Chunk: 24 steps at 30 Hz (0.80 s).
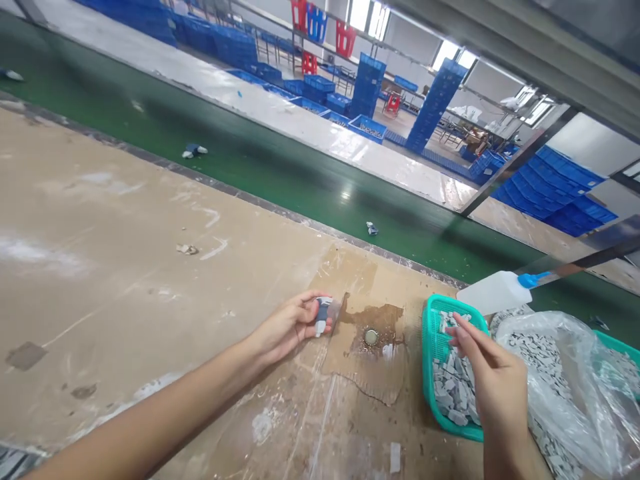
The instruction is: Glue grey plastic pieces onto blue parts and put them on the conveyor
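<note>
My left hand [295, 323] is closed around a small dark-blue and white piece [323, 316], held just above the table left of a damp cardboard patch. My right hand [495, 373] hovers over a green plastic basket [429, 367] of small flat grey pieces [453, 393]. Its thumb and forefinger are pinched together, and anything between them is too small to make out. On the cardboard [345, 363], between my hands, lies a small round metal cap [371, 337] with wet brown staining around it.
A white squeeze bottle [495, 292] with a blue nozzle leans behind the basket. On the right lies a clear plastic bag [575, 360] with more grey chips. Beyond the table edge runs a green conveyor belt [280, 180] carrying several small blue-white pieces [195, 151]. A metal post [520, 160] rises beyond the bottle.
</note>
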Available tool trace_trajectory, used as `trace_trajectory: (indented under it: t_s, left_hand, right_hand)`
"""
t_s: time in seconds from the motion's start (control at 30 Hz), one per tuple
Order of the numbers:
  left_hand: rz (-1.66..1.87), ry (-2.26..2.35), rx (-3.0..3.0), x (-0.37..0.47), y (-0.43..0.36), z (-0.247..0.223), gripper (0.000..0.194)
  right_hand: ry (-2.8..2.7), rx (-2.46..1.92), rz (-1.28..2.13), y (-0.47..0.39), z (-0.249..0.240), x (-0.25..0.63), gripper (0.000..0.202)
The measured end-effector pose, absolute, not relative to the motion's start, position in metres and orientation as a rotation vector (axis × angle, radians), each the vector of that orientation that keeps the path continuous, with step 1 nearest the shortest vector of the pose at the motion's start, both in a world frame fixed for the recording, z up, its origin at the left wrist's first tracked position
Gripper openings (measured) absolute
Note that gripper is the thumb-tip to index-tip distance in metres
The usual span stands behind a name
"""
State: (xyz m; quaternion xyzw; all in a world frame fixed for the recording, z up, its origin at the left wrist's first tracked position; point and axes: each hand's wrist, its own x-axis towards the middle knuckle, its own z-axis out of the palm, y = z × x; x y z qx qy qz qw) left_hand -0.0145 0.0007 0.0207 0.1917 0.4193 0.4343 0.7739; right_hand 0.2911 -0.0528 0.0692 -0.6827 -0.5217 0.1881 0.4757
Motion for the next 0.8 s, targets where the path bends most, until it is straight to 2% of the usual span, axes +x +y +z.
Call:
trace_trajectory:
  t_s: [0.17,0.33,0.47,0.5,0.57,0.63,0.8]
  left_hand:
    - [0.972,1.131,0.864,-0.003,-0.006,0.014,0.016]
    - [1.101,1.551,1.661,-0.01,0.017,0.03,0.028]
    - [0.917,1.807,1.681,-0.019,0.082,0.056,0.032]
    - [0.87,1.827,1.637,-0.02,0.101,0.06,0.037]
    - [0.931,1.835,1.54,-0.022,0.136,0.063,0.047]
    - [0.999,1.856,1.512,-0.023,0.163,0.061,0.049]
    - [1.019,1.909,1.622,-0.02,0.199,0.054,0.036]
  right_hand:
    - [-1.389,-1.778,0.328,-0.039,0.059,0.339,0.033]
    - [-1.755,-2.045,0.267,-0.029,0.048,0.364,0.03]
    - [-1.856,-2.205,0.242,-0.017,0.041,0.356,0.019]
    - [-1.875,-2.253,0.225,-0.013,0.04,0.351,0.023]
    - [-1.901,-2.35,0.177,-0.006,0.036,0.341,0.031]
    - [-1.927,-2.418,0.135,0.001,0.032,0.333,0.028]
    - [-2.027,-2.436,0.133,0.011,0.026,0.325,0.013]
